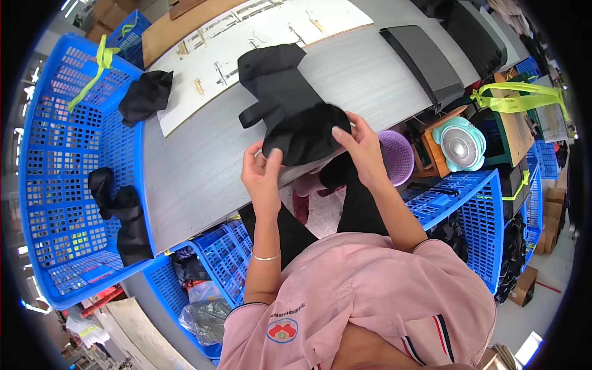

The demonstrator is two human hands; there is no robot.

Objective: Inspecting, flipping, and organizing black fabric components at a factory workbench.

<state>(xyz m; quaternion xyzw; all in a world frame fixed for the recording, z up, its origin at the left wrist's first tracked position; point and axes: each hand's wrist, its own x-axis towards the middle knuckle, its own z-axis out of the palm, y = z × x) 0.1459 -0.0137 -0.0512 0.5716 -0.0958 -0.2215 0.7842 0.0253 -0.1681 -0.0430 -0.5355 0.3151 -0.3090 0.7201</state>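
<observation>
A black sewn fabric piece (308, 132) with a rounded near end is stretched between my two hands at the table's near edge. My left hand (260, 169) pinches its left rim, thumb on top. On the other side, my right hand (361, 145) grips the right rim, also with the thumb on top. A narrow strap loop (253, 116) sticks out at the left of the fabric. Its far part (271, 65) lies folded across the table toward a white board. What kind of article it is I cannot tell.
On my left stands a blue plastic crate (83, 185) with black fabric pieces (123, 209) over its side. A marked white board (209, 68) lies along the grey table (185, 166). Flat black panels (425, 65), a purple basket (398, 157) and a teal fan (459, 145) are rightward.
</observation>
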